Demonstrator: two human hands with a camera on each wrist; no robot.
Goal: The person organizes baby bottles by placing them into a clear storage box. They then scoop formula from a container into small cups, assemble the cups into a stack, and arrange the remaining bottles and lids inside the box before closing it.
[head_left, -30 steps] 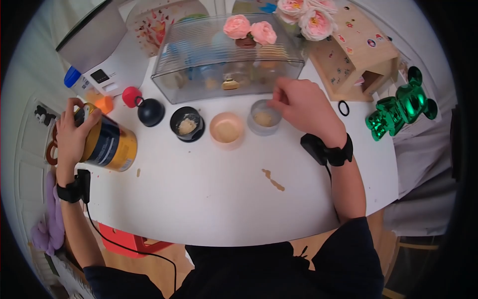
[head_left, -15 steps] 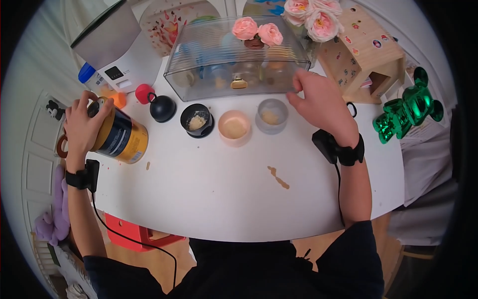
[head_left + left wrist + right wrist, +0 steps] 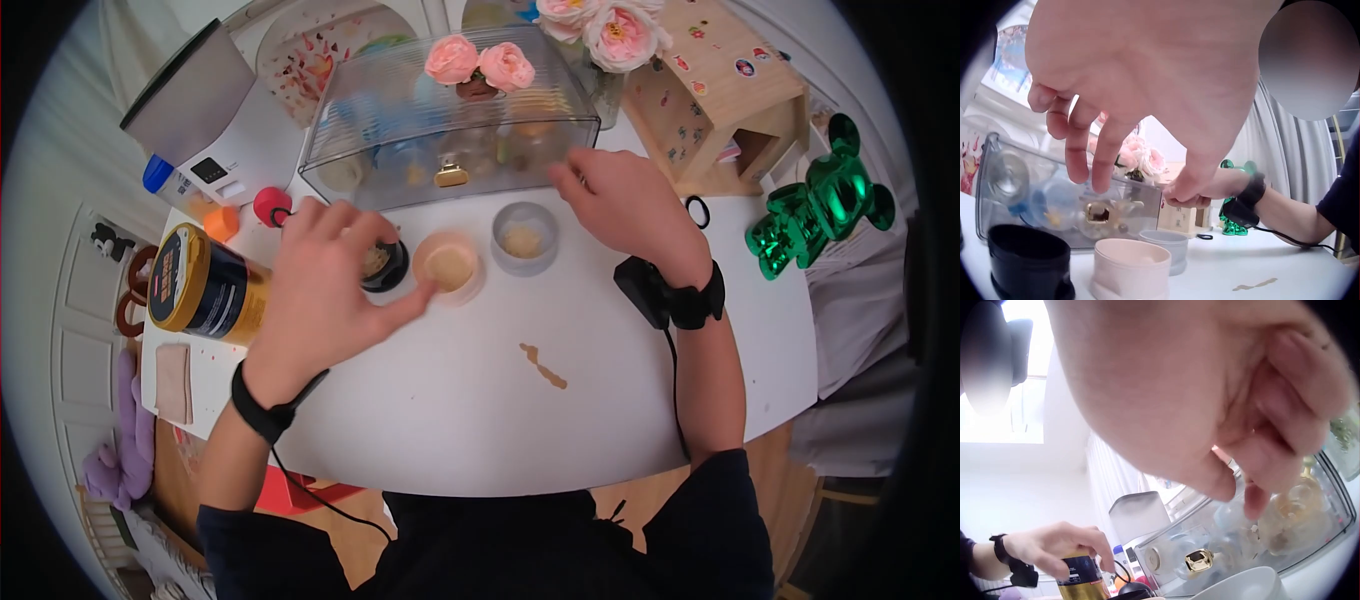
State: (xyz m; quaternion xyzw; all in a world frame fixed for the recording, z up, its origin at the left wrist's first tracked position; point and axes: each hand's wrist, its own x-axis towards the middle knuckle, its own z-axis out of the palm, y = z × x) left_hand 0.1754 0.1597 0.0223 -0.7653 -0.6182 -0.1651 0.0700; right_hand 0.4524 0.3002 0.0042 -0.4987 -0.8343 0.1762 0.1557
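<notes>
In the head view my left hand (image 3: 325,295) hovers with spread fingers over the black cup (image 3: 393,272), partly covering it; nothing is in its grasp. The pink cup (image 3: 449,266) stands just beyond its thumb. My right hand (image 3: 635,210) hangs, loosely curled, to the right of the grey cup (image 3: 524,238); no object shows between its fingers in the right wrist view. Pale stuff lies in all three cups. A yellow-lidded jar (image 3: 222,295) stands at the left, apart from both hands. The left wrist view shows the black cup (image 3: 1029,262) below my fingers.
Behind the cups is a clear grey box (image 3: 400,170). A wooden house (image 3: 720,110) and a green shiny figure (image 3: 825,200) stand at the right, a white appliance (image 3: 215,140) at back left. A brown smear (image 3: 543,366) marks the table.
My left hand has let go of the jar and moved right, over the black cup. My right hand has moved slightly away from the grey cup, and its fingers have loosened.
</notes>
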